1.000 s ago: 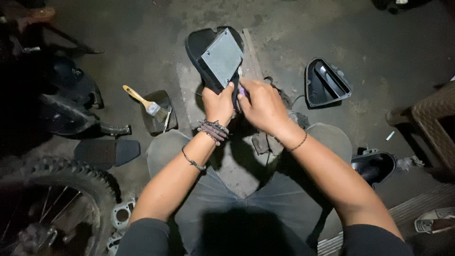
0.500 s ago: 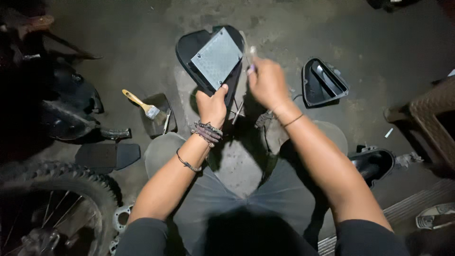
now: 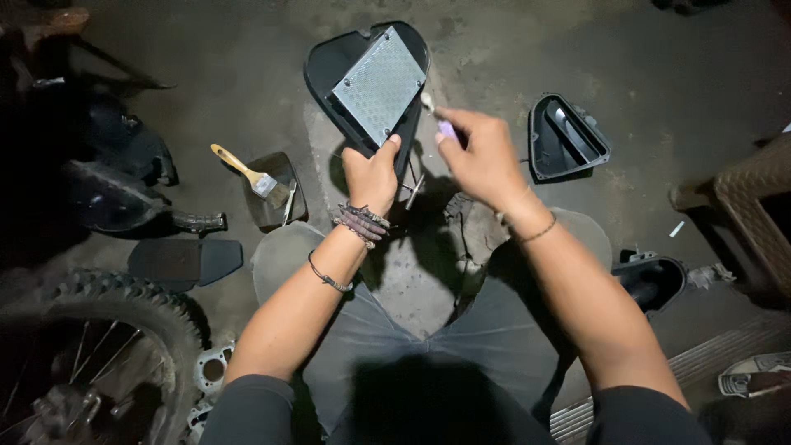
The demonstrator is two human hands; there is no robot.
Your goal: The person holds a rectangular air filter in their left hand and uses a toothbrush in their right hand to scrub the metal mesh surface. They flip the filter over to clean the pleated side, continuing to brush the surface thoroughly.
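The left hand (image 3: 372, 175) grips the black filter cover (image 3: 367, 82); the right hand (image 3: 482, 156) pinches perhaps a small screwdriver (image 3: 437, 115) beside it.

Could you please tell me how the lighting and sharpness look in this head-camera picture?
Head view: light falls on the centre, brightest on the grey perforated metal panel in the left hand; the right hand is slightly motion-blurred; hard shadows lie under both arms; the left edge by the knobbly black tyre sinks into darkness.
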